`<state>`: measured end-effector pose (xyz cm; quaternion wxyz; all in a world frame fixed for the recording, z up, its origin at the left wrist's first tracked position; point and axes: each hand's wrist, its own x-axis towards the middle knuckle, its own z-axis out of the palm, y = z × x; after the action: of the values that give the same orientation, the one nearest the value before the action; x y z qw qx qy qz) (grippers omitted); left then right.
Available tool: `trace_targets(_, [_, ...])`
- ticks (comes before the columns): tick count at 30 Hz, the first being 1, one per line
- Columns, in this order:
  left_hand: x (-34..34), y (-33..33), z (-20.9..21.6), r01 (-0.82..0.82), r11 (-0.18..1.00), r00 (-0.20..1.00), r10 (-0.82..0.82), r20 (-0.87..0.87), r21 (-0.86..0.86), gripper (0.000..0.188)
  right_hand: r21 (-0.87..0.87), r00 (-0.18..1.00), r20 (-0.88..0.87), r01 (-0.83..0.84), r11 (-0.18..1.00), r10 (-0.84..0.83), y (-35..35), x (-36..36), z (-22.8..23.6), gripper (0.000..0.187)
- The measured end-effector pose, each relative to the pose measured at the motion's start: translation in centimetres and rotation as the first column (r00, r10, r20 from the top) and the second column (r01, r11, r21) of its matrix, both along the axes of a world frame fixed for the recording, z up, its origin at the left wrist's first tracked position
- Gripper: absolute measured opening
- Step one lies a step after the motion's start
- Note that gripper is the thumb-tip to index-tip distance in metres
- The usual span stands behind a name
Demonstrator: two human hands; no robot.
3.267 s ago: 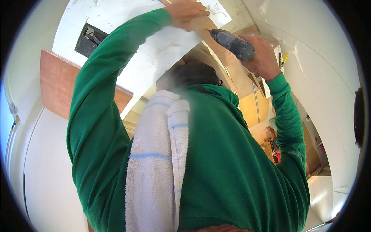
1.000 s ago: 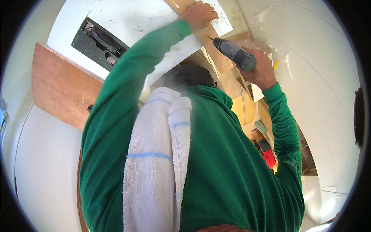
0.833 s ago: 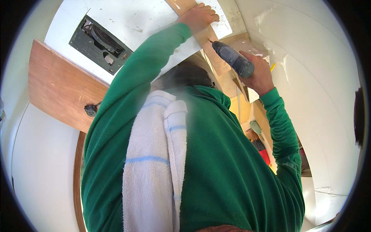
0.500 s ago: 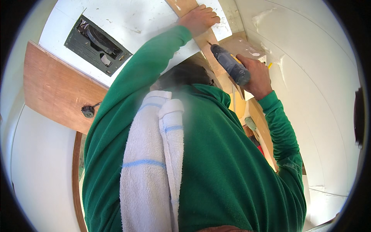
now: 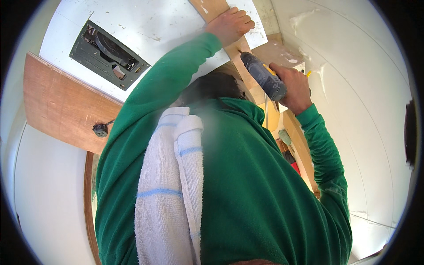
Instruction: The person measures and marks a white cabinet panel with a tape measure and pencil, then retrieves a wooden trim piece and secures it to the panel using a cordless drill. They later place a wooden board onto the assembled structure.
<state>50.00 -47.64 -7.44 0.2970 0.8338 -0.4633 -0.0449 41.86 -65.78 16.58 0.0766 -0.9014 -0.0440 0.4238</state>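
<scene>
Left hand (image 5: 230, 25) presses flat, fingers spread, on the wooden strip (image 5: 215, 8) against the white ceiling panel (image 5: 159, 26). Right hand (image 5: 292, 86) has its grip clamped on the power drill (image 5: 263, 79), tip at the strip. Advice: keep the drill square and the strip pinned.

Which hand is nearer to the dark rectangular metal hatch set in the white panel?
Left. The left hand presses the wooden strip to the right of the dark hatch; the right hand, gripping a grey power drill, is farther right and lower.
</scene>
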Motion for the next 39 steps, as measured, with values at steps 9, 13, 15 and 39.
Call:
trace_targets(9, [-0.2, -0.3, 0.0, -0.018, 1.000, 1.000, 0.018, 0.008, -0.013, 0.024, 0.014, 0.982, 0.068, -0.180, 0.984, 0.178, -0.1, 0.8, -0.1, 0.036])
trace_targets(13, [0.2, 0.0, 0.0, -0.018, 0.998, 0.999, 0.020, 0.026, -0.065, 0.022, -0.012, 0.957, 0.105, -0.270, 0.963, 0.270, -0.4, 1.2, 0.0, 0.034])
trace_targets(15, [0.2, 0.1, 0.5, 0.003, 0.999, 0.999, -0.001, 0.034, -0.053, 0.017, -0.007, 0.950, 0.112, -0.291, 0.957, 0.290, -0.5, 1.1, 0.0, 0.034])
trace_targets(39, [-7.2, 2.1, 14.5, -0.996, 0.065, -0.080, -0.487, -0.870, 0.055, 0.036, 0.689, 0.680, -0.173, 0.601, 0.405, -0.713, -3.4, -5.5, 2.4, 0.027])
